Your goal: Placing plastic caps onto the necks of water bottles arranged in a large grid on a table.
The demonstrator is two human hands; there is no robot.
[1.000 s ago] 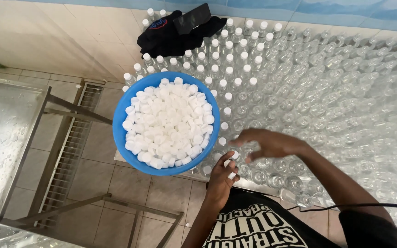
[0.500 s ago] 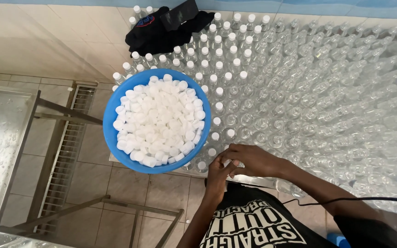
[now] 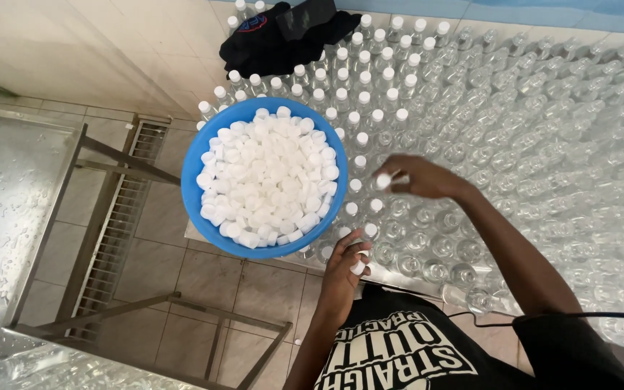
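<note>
The right hand [image 3: 420, 177] reaches out over the rows of bottles, its grip pinched on a small white cap [image 3: 383, 180] held between thumb and fingertips at the hand's left edge, just above the open bottle necks. The left hand [image 3: 344, 263] sits nearer the body, just below the rim of the blue bowl [image 3: 191, 189]; its grip is curled around a few more white caps [image 3: 357, 268], one showing at the fingertips and another near the thumb.

The bowl is round, smooth plastic, and heaped with short, matte white cylindrical caps [image 3: 269, 180]. It rests at the near left corner of the table, on top of the bottles.

The clear plastic bottles [image 3: 514, 144] stand upright, packed shoulder to shoulder in diagonal rows, glossy and glinting. Those along the left and far edge already carry white caps; the ones to the right are open.

A crumpled black cloth [image 3: 283, 32] lies on the far bottles. To the left, a bare metal frame [image 3: 102, 155] with a wet steel surface stands over a tiled floor and a slatted drain grate [image 3: 110, 238].
</note>
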